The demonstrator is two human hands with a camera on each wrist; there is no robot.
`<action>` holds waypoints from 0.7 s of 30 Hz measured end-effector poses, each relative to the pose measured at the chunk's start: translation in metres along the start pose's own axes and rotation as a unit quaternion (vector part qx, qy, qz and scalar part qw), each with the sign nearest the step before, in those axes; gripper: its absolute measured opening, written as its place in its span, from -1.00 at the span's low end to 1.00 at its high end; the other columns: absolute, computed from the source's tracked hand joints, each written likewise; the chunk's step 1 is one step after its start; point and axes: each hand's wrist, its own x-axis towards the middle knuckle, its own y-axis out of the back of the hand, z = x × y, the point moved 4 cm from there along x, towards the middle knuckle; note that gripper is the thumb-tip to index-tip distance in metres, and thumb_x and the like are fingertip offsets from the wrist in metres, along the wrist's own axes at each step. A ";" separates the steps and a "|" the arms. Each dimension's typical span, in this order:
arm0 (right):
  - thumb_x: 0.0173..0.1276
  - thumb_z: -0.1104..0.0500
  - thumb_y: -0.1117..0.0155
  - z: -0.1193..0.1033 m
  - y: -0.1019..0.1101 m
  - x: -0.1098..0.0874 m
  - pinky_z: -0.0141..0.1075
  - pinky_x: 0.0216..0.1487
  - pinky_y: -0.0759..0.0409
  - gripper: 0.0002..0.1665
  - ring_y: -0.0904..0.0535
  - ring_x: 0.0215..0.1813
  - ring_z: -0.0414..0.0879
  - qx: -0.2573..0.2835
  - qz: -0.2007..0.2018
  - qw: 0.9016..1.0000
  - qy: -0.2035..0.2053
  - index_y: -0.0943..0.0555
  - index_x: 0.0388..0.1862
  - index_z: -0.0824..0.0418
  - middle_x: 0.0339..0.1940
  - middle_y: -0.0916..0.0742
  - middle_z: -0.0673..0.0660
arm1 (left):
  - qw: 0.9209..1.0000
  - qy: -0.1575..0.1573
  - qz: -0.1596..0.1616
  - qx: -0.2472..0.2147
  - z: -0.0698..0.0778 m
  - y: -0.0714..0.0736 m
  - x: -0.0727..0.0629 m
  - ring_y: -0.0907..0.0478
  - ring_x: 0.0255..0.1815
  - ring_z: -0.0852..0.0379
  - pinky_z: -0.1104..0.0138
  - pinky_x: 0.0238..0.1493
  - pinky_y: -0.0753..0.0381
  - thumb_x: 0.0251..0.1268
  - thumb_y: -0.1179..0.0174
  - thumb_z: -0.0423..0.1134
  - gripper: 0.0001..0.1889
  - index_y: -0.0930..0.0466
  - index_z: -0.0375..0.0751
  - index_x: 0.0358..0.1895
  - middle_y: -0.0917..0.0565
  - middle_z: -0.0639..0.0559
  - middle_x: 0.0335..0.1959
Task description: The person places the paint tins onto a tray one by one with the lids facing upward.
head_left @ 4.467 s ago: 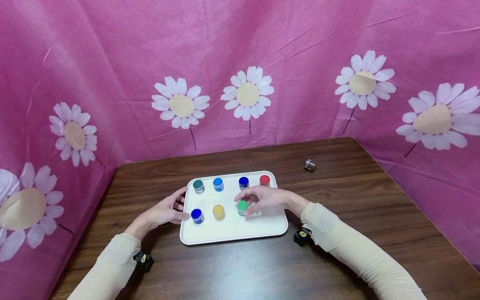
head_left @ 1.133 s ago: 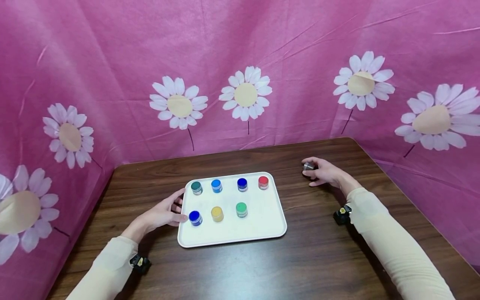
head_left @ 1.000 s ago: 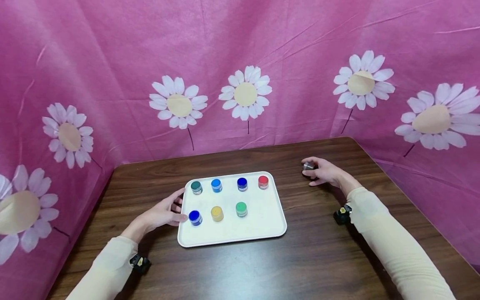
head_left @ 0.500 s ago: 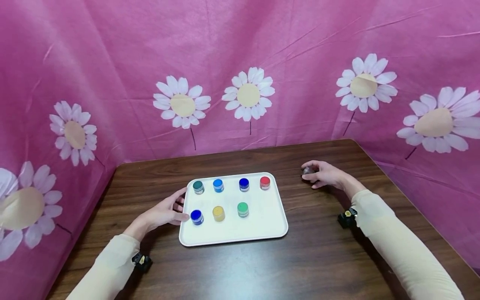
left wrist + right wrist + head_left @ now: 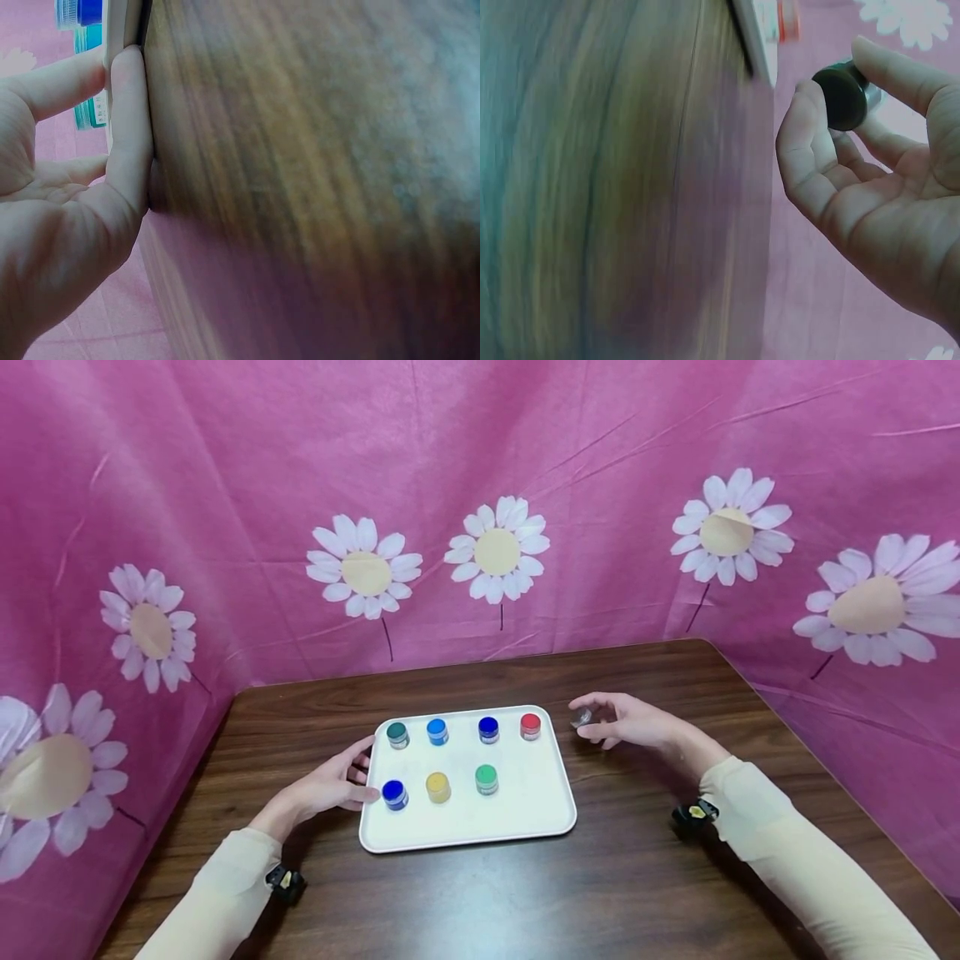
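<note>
My right hand (image 5: 630,720) pinches a small paint jar (image 5: 841,96), dark at the end facing the right wrist camera, between thumb and fingertips. It is just off the right edge of the white tray (image 5: 525,818). My left hand (image 5: 322,789) rests against the tray's left edge, thumb and fingers touching the rim. Along the tray's back stand a dark green jar (image 5: 397,735), a light blue jar (image 5: 437,732), a dark blue jar (image 5: 488,730) and a red jar (image 5: 530,727). The front row has another dark blue jar (image 5: 394,794), a yellow jar (image 5: 438,787) and a green jar (image 5: 486,779).
The tray lies on a dark wooden table (image 5: 480,902). A pink cloth (image 5: 600,568) printed with daisies hangs behind the table and along both sides. Black cameras, such as the right one (image 5: 696,814), are strapped to both wrists.
My right hand left the green jar on the tray, reached to the jar lying at the back right, picked it up and carried it left toward the tray. My left hand stayed at the tray's edge.
</note>
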 end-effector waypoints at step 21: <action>0.28 0.28 -0.48 -0.022 -0.061 0.002 -0.18 -0.33 -0.68 -0.41 -0.53 -0.15 0.05 -0.037 -0.095 0.993 0.064 -0.53 0.26 0.34 0.04 -0.62 0.17 | 1.000 0.000 -0.003 -0.011 0.000 0.001 0.000 -0.29 0.08 -0.13 0.05 -0.05 -0.72 0.20 -0.36 -0.52 0.07 0.19 -0.21 0.65 -0.16 -0.30 0.18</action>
